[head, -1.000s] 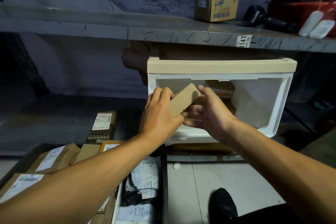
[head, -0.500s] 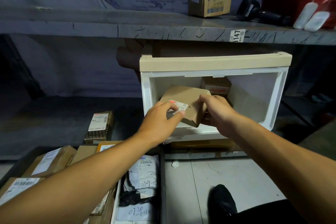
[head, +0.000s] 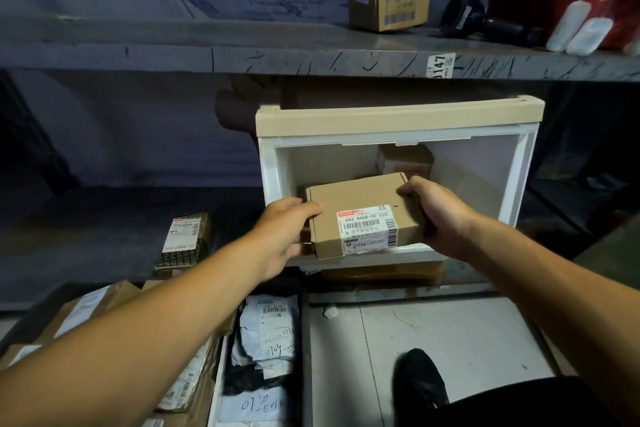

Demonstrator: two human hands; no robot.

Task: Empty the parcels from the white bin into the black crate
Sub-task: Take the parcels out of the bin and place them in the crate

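I see both arms reach forward, out over the floor, to the mouth of the white bin (head: 523, 184). The bin lies on its side on the low shelf (head: 104, 229), with its open side facing me.

The left hand (head: 280, 232) holds the left end of a brown parcel (head: 360, 204). Its thumb lies on top of the box near the corner. I cannot see its other fingers, because they are under the box. The right hand (head: 440, 215) grips the right end. Its fingers curl over the far right edge of the box and press on it. So the box is squeezed between the two hands.

The parcel sits flat at the front lip of the bin. A white label (head: 367, 229) with black bars faces up and toward me.

One more small box (head: 405, 159) stands deep in the bin, at the back.

The black crate (head: 300, 340) is down low on the left, under my left arm. It has brown boxes (head: 79, 308) and soft gray bags (head: 270, 326) in it.

A black shoe (head: 419, 381) stands on the gray floor (head: 467, 340).
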